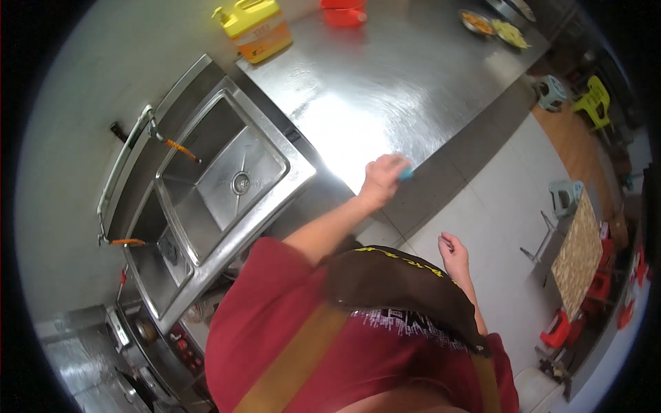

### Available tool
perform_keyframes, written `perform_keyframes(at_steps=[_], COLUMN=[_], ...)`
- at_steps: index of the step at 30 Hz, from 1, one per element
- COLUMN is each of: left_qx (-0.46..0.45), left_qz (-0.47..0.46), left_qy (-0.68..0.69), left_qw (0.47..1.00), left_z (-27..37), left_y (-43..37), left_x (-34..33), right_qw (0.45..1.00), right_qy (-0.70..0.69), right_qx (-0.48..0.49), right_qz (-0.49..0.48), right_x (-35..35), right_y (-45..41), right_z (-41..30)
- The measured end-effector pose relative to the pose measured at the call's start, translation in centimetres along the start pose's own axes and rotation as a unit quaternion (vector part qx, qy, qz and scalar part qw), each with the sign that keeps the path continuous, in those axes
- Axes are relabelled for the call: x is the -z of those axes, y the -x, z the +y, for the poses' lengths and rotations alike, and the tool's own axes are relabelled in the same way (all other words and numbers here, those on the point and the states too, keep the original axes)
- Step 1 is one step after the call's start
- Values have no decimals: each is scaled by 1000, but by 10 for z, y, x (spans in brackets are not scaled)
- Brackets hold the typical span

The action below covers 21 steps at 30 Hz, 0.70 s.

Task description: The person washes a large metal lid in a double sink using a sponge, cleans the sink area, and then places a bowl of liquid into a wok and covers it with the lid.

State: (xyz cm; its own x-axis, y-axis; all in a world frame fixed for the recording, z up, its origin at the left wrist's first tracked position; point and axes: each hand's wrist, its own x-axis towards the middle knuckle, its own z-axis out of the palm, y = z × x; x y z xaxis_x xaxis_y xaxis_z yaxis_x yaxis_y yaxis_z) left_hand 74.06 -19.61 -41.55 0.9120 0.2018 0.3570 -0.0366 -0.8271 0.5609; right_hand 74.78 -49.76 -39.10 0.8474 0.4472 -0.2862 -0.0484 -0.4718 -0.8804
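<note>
My left hand (pixel 383 178) is closed around a small blue item, perhaps a sponge or cloth (pixel 406 173), at the near corner of a stainless steel table (pixel 413 67). Motion blur hides the item's details, and most of it lies inside the hand. My right hand (pixel 453 252) hangs beside the dark apron (pixel 392 281), over the tiled floor. Its fingers are loosely curled, with a gap to the thumb, and nothing shows in it.
Left is a double-bowl steel sink (pixel 248 155) with taps. On the table stand a yellow pump jug (pixel 261 31), a red plastic container (pixel 343 11) and two dishes of cut food (pixel 477 23). Stools (pixel 565 197) and a speckled board (pixel 578 253) are at right.
</note>
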Motion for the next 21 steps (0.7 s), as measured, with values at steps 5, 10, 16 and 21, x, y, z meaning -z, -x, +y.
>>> perform_keyframes(at_steps=[5, 10, 16, 21], left_qx=[-137, 361, 428, -38], left_qz=[-63, 64, 465, -18], left_qy=[-129, -103, 122, -143], left_qw=[980, 925, 766, 989], left_z=[-53, -137, -232, -43], left_y=[-7, -93, -142, -251], left_x=[-79, 49, 61, -116], right_qw=[998, 995, 981, 977], right_qy=[31, 63, 166, 190], right_qx=[-42, -78, -92, -57], right_qz=[-19, -28, -47, -74], right_x=[27, 73, 116, 146], right_y=[-20, -67, -158, -252], right_z=[28, 62, 25, -3])
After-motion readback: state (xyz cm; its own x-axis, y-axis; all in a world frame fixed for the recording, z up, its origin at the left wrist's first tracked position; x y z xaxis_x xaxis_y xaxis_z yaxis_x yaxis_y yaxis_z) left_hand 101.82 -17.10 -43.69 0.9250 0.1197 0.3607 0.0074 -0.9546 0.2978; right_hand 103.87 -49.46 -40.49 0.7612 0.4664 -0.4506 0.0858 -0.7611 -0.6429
